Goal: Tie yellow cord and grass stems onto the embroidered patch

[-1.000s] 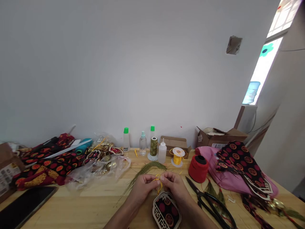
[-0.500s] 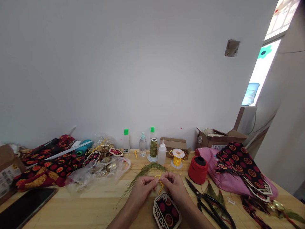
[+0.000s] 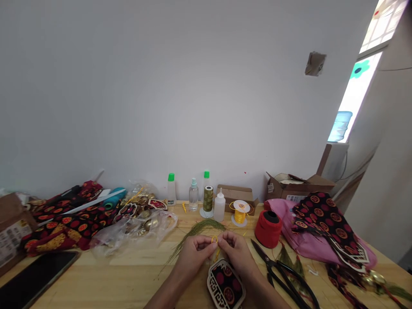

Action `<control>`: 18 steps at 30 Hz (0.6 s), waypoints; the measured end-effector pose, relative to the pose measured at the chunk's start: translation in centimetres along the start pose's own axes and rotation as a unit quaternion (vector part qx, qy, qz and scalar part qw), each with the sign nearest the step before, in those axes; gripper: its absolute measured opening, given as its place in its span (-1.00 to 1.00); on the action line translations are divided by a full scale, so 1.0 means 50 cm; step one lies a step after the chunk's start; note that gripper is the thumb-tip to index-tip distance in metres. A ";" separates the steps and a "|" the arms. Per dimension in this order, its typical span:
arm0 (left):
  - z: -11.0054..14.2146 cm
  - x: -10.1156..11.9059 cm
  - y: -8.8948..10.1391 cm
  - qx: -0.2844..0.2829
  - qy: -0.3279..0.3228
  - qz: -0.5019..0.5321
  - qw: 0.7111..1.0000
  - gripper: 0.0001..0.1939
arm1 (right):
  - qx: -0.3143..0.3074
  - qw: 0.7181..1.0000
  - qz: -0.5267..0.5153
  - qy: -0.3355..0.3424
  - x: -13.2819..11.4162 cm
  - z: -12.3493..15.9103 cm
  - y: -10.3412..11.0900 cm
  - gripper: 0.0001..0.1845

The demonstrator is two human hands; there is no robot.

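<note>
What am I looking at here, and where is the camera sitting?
The camera is worn on a person's head, looking forward and down, so the two forearms entering from below are the wearer's own; there is no machine. The left hand and right hand meet over a wooden table, both pinching a thin yellow cord. The cord hangs down towards a patterned red-and-black ornament with a pale fretwork frame, lying just below the hands. Around them lie black scissors, a red thread spool, a yellow cord reel, small bottles, green fibres and patterned fabric.
</note>
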State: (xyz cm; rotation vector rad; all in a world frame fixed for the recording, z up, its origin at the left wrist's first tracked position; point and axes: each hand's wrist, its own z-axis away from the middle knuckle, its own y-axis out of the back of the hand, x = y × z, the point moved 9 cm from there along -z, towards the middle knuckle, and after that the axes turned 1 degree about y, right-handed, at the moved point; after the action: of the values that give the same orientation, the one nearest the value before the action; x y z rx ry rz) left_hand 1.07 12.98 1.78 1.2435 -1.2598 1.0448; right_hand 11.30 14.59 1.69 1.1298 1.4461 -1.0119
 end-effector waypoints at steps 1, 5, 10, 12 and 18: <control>0.001 -0.001 -0.002 -0.003 -0.001 -0.006 1.000 -0.78 | 0.001 1.000 0.001 0.002 -0.001 0.000 0.000 -0.70; 0.004 0.003 -0.009 -0.017 -0.011 -0.028 0.999 -0.76 | -0.002 0.999 0.035 0.016 -0.002 0.001 0.000 -0.69; 0.005 0.011 -0.014 -0.031 -0.018 -0.031 0.999 -0.74 | -0.007 0.991 0.118 0.056 -0.003 0.003 0.000 -0.70; 0.004 0.010 -0.011 -0.028 -0.013 -0.023 0.999 -0.73 | -0.010 0.988 0.139 0.067 -0.005 0.004 0.000 -0.71; 0.000 -0.002 -0.001 -0.008 0.000 -0.019 1.000 -0.72 | 0.000 0.978 0.174 0.114 -0.025 0.011 0.001 -0.74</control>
State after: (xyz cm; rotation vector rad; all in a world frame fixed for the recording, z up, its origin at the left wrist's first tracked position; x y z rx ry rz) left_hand 1.14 12.97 1.64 1.2498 -1.2384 1.0061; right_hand 11.54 13.87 2.84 1.4769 1.3584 -0.6523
